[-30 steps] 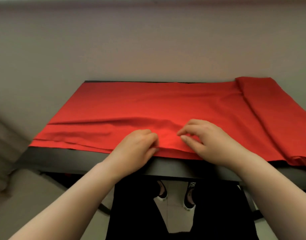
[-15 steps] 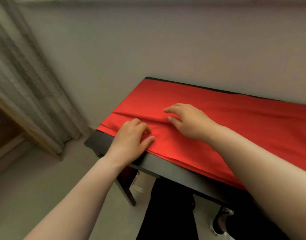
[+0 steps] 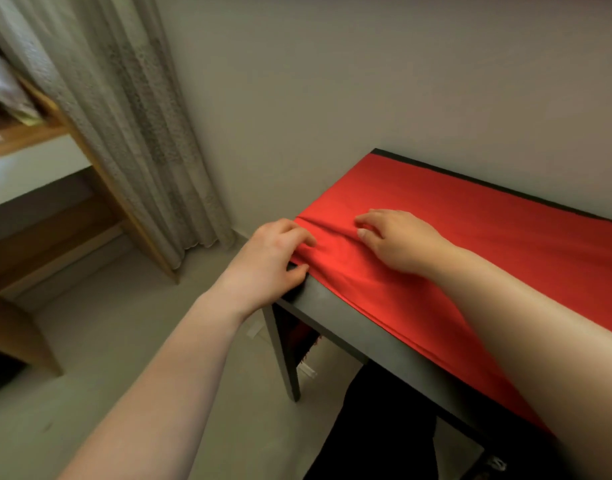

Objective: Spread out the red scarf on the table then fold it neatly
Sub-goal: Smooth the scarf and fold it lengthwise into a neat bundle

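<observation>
The red scarf (image 3: 488, 230) lies spread along the dark table (image 3: 346, 327), covering most of its top up to the left end. My left hand (image 3: 271, 259) is at the table's near left corner and pinches the scarf's corner between fingers and thumb. My right hand (image 3: 399, 239) lies a little to the right on the cloth, its fingertips and thumb pinching a raised fold that runs between the two hands. The scarf's right end is out of view.
A wall runs close behind the table. A grey curtain (image 3: 131, 133) and wooden shelving (image 3: 37, 140) stand to the left across bare floor. The table leg (image 3: 287, 358) and my dark trousers (image 3: 384, 431) are below the front edge.
Both hands have slid left along the fold from the table's middle to its left end, and my view has turned left with them.
</observation>
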Action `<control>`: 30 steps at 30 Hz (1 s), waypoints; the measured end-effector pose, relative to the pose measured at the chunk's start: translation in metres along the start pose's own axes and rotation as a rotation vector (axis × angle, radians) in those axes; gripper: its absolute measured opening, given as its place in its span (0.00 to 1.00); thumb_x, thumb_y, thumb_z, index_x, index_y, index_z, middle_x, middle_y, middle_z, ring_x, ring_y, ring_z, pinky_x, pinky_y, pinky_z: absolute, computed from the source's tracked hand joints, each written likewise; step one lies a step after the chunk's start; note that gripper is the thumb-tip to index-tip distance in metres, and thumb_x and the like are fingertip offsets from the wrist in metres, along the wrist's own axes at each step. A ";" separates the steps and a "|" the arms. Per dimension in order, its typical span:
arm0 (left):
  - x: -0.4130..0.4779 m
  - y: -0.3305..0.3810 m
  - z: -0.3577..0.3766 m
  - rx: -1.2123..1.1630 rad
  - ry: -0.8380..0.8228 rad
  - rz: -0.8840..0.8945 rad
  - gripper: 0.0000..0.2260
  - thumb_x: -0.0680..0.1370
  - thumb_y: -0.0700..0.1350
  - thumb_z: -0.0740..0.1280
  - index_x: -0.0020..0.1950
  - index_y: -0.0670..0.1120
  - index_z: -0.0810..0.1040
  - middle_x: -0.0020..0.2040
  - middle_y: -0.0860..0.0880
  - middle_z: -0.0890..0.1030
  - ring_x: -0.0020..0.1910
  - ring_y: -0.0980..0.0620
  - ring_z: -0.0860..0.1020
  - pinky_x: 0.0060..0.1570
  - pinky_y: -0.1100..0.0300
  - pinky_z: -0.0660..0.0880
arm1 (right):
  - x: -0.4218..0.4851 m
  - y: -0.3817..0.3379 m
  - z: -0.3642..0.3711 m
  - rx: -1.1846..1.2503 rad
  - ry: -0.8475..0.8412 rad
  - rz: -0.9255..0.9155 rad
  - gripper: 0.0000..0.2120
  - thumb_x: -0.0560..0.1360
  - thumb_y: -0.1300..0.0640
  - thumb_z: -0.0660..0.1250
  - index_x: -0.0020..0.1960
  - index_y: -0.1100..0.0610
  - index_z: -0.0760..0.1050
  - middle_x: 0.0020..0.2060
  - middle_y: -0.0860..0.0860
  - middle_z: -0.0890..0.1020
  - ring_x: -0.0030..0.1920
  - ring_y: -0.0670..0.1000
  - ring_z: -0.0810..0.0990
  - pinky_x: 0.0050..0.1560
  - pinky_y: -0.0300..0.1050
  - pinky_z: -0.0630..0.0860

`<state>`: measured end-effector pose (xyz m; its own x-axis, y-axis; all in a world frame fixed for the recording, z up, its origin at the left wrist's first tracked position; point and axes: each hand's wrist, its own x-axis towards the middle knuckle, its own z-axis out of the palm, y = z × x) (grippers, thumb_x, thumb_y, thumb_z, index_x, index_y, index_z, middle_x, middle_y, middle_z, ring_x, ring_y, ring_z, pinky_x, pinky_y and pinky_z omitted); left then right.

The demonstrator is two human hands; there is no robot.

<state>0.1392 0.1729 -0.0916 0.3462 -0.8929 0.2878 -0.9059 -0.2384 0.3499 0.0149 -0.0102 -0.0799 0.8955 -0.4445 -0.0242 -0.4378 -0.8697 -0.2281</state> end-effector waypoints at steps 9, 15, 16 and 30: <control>-0.002 -0.009 -0.009 -0.069 0.340 -0.187 0.08 0.69 0.35 0.62 0.44 0.45 0.77 0.42 0.47 0.80 0.43 0.48 0.78 0.46 0.54 0.74 | 0.002 -0.003 -0.003 0.000 0.024 0.038 0.18 0.80 0.50 0.54 0.68 0.53 0.70 0.70 0.54 0.70 0.71 0.54 0.67 0.67 0.49 0.66; -0.009 -0.023 -0.009 -0.039 0.121 -0.308 0.10 0.75 0.47 0.66 0.55 0.47 0.78 0.51 0.48 0.82 0.53 0.49 0.79 0.54 0.52 0.75 | 0.003 -0.008 0.001 -0.012 0.026 0.047 0.19 0.80 0.49 0.54 0.67 0.53 0.70 0.69 0.55 0.71 0.70 0.56 0.67 0.67 0.53 0.67; -0.009 -0.023 -0.008 -0.052 0.090 -0.339 0.11 0.75 0.48 0.66 0.56 0.47 0.78 0.51 0.48 0.82 0.53 0.49 0.79 0.55 0.52 0.75 | 0.003 -0.009 0.001 -0.016 0.050 0.041 0.19 0.79 0.48 0.54 0.67 0.53 0.70 0.69 0.56 0.71 0.70 0.57 0.67 0.67 0.54 0.67; 0.004 -0.030 -0.017 0.056 0.033 -0.448 0.08 0.76 0.48 0.65 0.42 0.45 0.80 0.44 0.44 0.83 0.49 0.42 0.78 0.49 0.51 0.74 | -0.012 -0.056 -0.001 0.089 0.217 -0.285 0.08 0.74 0.49 0.66 0.48 0.53 0.79 0.48 0.53 0.78 0.50 0.57 0.74 0.52 0.52 0.71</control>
<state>0.1721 0.1826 -0.0856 0.7138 -0.6847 0.1474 -0.6765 -0.6195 0.3982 0.0290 0.0439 -0.0659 0.9383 -0.2310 0.2573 -0.1564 -0.9472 -0.2799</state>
